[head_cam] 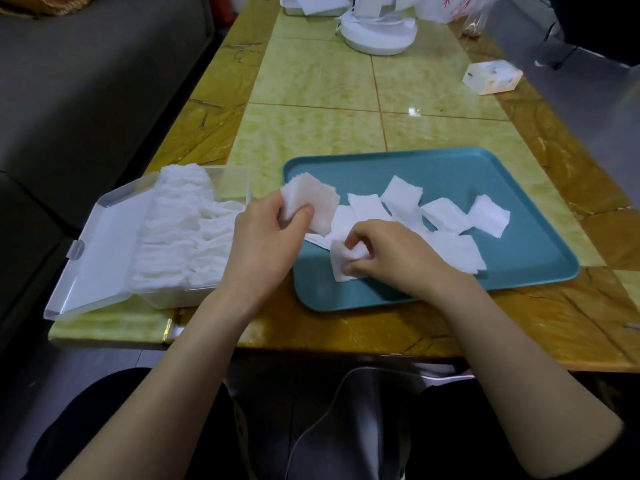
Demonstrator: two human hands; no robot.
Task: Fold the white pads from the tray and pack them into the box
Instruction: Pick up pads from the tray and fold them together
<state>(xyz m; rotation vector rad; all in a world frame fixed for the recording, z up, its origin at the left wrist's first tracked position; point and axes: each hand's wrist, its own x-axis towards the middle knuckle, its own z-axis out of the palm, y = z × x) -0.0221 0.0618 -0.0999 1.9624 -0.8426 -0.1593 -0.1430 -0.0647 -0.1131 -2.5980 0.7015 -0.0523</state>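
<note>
Yellow marbled table with tray and clear box. Left hand grips a stack of pads; right hand pinches one pad over the tray. Left of the left hand, the box appears nearly full; several loose pads beyond the right hand remain unpacked.

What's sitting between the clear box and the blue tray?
Nothing rests there: the head view shows a bare strip of table between box and tray, with the left hand, pinching a pad, above it.
</note>
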